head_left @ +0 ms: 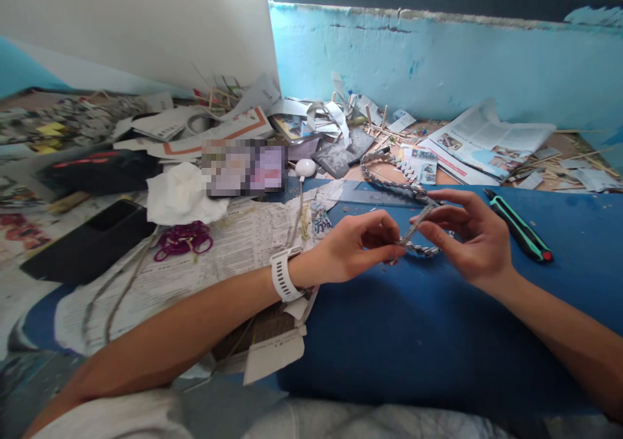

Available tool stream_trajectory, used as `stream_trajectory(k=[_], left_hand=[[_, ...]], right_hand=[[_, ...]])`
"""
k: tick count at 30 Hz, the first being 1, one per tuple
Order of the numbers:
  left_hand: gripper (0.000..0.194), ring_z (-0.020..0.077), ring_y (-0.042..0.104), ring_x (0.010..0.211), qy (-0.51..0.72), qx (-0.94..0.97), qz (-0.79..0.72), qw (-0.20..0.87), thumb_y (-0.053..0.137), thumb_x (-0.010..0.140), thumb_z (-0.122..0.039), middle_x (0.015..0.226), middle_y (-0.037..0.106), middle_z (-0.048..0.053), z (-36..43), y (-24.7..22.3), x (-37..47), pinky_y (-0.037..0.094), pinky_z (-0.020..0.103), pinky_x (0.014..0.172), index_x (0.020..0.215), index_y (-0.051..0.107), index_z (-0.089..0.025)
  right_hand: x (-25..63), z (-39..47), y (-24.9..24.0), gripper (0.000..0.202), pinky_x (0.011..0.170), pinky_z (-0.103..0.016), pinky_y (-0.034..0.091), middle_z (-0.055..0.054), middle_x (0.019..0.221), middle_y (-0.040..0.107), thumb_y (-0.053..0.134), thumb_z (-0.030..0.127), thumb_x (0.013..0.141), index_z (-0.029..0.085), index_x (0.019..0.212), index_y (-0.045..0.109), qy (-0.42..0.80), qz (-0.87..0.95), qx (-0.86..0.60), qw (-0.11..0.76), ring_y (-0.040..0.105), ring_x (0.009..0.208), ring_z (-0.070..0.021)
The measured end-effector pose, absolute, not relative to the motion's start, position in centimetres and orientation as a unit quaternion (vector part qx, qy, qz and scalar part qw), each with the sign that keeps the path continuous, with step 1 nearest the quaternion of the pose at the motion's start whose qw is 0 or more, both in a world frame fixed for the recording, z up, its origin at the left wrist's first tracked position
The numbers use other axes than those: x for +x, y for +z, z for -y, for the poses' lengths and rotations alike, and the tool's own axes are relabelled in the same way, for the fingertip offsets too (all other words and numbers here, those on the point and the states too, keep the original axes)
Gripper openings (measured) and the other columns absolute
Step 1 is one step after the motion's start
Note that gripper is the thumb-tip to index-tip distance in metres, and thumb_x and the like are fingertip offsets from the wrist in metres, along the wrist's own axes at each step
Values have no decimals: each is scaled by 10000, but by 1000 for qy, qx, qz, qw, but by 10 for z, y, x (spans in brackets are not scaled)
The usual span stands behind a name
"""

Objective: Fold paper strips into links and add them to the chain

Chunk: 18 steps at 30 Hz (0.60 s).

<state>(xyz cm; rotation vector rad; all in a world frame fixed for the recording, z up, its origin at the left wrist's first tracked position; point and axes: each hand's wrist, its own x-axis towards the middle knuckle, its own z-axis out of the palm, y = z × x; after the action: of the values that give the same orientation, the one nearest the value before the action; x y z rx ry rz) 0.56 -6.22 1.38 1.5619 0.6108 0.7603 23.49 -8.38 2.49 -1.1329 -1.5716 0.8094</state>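
Note:
Over the blue work surface (389, 348), both my hands meet at a narrow folded paper strip (413, 231). My left hand (357, 244), with a white watch band on the wrist, pinches the strip's lower end between thumb and fingers. The upper end is gripped by the thumb and fingers of my right hand (472, 238). A zigzag chain of folded paper pieces (384, 178) curves behind and below the hands, partly hidden by the right fingers. Whether the strip is joined to the chain, I cannot tell. A green and black utility knife (520, 228) lies right of my right hand.
A flat clear ruler (365, 194) lies behind the hands. Newspaper sheets (233, 257), purple cord (183, 241), crumpled white tissue (178, 196) and a black phone-like object (90, 241) are at left. Thin wooden sticks (384, 128) and paper scraps line the blue wall (438, 69).

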Motion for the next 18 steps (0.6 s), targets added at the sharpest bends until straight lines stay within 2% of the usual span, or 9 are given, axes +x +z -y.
stream_trajectory(k=[2,7,10,15,18], left_hand=[[207,128,712,737,340,678,-261,598,762,917,-288,818,716,39,62,14,5,607,245,722,951,621,-140],[165,139,718,855,297,734,-231,565,691,966,-259,958,756,85,62,18,3,600,241,803,1060,726,-128],[160,140,713,840,289,740,-228,563,685,963,-237,956,759,89,62,20,3,602,246,814,1057,745,-122],[291,157,733,918,287,743,-201,570,559,1025,-196,1081,760,122,62,18,2,611,278,863,1275,691,-129],[282,176,747,1016,311,764,-197,530,608,1001,-186,1157,774,117,60,15,2,605,274,912,1258,719,-148]], right_hand=[[235,84,27,520,854,-356,647,14,879,769,871,339,822,308,1290,645,378,644,-465,476,778,848,-203],[234,83,26,508,790,-351,652,14,828,745,870,361,819,298,1267,640,408,616,-476,477,762,785,-202],[235,81,24,512,756,-342,648,-4,860,769,849,375,841,290,1291,619,428,615,-470,466,768,786,-206],[237,79,24,483,755,-321,642,-3,860,777,838,341,857,281,1283,619,447,620,-453,460,766,774,-188],[238,80,23,517,733,-327,649,-9,867,780,840,339,855,276,1311,606,464,624,-442,447,769,757,-191]])
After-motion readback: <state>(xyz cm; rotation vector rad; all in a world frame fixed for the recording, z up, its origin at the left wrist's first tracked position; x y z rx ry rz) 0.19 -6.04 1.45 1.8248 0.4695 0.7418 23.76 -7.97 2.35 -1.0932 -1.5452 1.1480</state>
